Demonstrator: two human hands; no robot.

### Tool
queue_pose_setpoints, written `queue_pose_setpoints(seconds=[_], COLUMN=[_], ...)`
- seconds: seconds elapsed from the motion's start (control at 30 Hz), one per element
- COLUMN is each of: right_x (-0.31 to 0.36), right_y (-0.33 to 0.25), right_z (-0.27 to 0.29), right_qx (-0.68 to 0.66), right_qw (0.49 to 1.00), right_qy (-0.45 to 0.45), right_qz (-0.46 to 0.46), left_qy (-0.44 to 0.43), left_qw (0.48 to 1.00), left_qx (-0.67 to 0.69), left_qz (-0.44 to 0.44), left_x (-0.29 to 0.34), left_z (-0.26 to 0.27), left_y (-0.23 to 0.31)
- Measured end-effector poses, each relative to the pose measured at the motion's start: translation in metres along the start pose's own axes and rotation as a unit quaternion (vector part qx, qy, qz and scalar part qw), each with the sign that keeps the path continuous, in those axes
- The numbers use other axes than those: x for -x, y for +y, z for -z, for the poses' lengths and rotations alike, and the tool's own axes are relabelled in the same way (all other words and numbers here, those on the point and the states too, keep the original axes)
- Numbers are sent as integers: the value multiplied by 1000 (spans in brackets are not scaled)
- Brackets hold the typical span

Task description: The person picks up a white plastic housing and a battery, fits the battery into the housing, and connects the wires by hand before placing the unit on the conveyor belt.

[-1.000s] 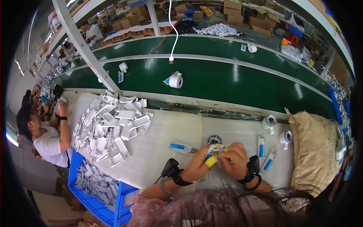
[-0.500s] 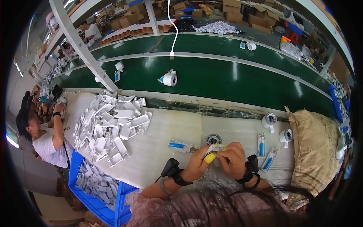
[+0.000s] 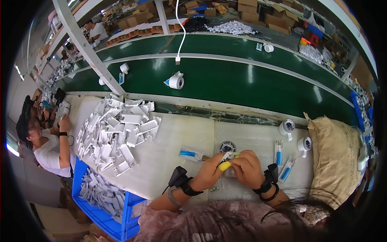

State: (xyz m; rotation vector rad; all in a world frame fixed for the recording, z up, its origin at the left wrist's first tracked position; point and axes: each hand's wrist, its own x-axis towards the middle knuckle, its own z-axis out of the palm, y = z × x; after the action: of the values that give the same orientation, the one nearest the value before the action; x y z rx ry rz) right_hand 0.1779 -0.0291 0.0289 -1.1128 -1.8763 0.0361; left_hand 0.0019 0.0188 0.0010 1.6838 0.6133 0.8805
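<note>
My left hand [image 3: 209, 173] and my right hand [image 3: 246, 169] meet in front of me, both closed around a small white part [image 3: 229, 156], mostly hidden by the fingers. Something yellow [image 3: 224, 165] covers a fingertip of the left hand. Just beyond the hands sits a round white housing [image 3: 227, 147] with a dark centre. Beside my left hand lies a clear plastic case [image 3: 193, 154] with a blue cylinder in it. A small green piece [image 3: 214, 188], perhaps a circuit board, rests on the table below the hands.
White plastic brackets [image 3: 121, 133] are heaped to the left, above a blue crate [image 3: 96, 213] of similar parts. Right of my hands lie two blue-cylinder cases [image 3: 286, 171], white round units [image 3: 305, 144] and a brown sack [image 3: 334, 161]. A green conveyor [image 3: 225, 84] runs behind; a co-worker [image 3: 50, 149] sits left.
The round units on the nearer conveyor have shifted slightly left. My hands have drawn closer together around the part. The green piece now shows below them. The co-worker's arm has moved.
</note>
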Motion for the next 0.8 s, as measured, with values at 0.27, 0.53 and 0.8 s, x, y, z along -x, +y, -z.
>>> queue_pose_setpoints(seconds=[0.27, 0.53, 0.8], right_x=[1, 1, 2], right_y=[-3, -4, -11], right_z=[-5, -7, -6], right_qx=[0, -5, -6], right_qw=[999, 999, 999], right_qy=[37, 41, 12], right_qz=[18, 6, -34], left_qy=[-25, -2, 31], left_qw=[997, 1000, 993], left_qx=[48, -11, -114], left_qz=[58, -8, -25], left_x=[1, -1, 4], left_z=[1, -1, -2], left_y=[6, 7, 11])
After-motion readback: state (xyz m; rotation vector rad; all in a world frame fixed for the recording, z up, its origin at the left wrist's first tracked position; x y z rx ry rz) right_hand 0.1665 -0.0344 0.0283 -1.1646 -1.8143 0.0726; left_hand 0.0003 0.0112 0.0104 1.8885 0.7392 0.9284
